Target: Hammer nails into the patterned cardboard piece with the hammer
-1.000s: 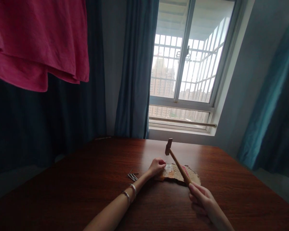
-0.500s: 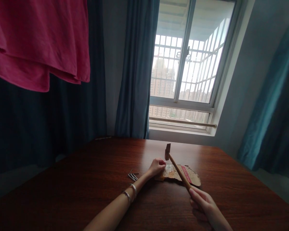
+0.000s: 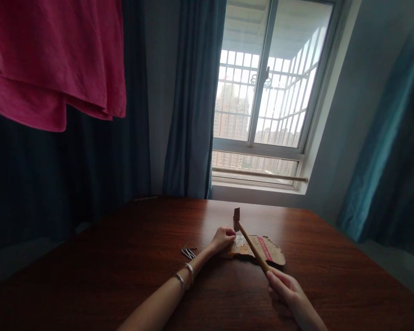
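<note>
My right hand is wrapped round the wooden handle of a hammer. The hammer's head is just above the fingertips of my left hand, which is closed in a pinch at the left end of a flat, sole-shaped piece. What the pinching fingers hold is too small to make out. The piece lies on the table, tan with many small dark dots, a pale patch and a red band. Left of my left wrist lie several thin metal rods, like nails or punches.
The brown wooden table reaches back towards a window with a rail across its lower part. Blue curtains hang at the left and right. A pink cloth hangs at the upper left.
The hammer head has come down slightly, closer to my left fingertips. My left hand stays pinched at the same end of the piece. The whole view has shifted a little.
</note>
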`<state>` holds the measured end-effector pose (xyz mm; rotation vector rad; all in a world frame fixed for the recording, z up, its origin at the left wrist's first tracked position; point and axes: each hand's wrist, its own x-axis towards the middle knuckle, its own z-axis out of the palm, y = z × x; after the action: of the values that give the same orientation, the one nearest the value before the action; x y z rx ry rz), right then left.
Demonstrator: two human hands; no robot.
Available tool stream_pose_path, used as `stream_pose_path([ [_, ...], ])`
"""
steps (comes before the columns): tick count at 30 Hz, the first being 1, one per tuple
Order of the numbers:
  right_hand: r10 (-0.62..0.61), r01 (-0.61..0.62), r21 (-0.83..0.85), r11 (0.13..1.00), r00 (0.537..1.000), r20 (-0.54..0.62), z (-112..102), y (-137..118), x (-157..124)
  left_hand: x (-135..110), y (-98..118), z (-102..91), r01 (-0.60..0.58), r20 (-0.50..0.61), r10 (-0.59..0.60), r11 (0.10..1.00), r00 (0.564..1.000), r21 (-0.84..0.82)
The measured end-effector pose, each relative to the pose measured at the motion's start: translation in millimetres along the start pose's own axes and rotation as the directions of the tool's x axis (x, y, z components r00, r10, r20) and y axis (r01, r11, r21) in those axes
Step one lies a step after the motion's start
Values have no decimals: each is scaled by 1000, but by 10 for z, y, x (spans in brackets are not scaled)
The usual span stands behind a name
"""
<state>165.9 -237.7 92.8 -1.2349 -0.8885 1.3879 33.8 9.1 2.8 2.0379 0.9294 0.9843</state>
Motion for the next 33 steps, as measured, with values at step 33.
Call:
stream_pose_path([
  [33, 23, -23, 21, 1000, 1000, 14, -11, 70, 22, 22, -90, 18, 39, 18, -37, 995, 999, -87],
])
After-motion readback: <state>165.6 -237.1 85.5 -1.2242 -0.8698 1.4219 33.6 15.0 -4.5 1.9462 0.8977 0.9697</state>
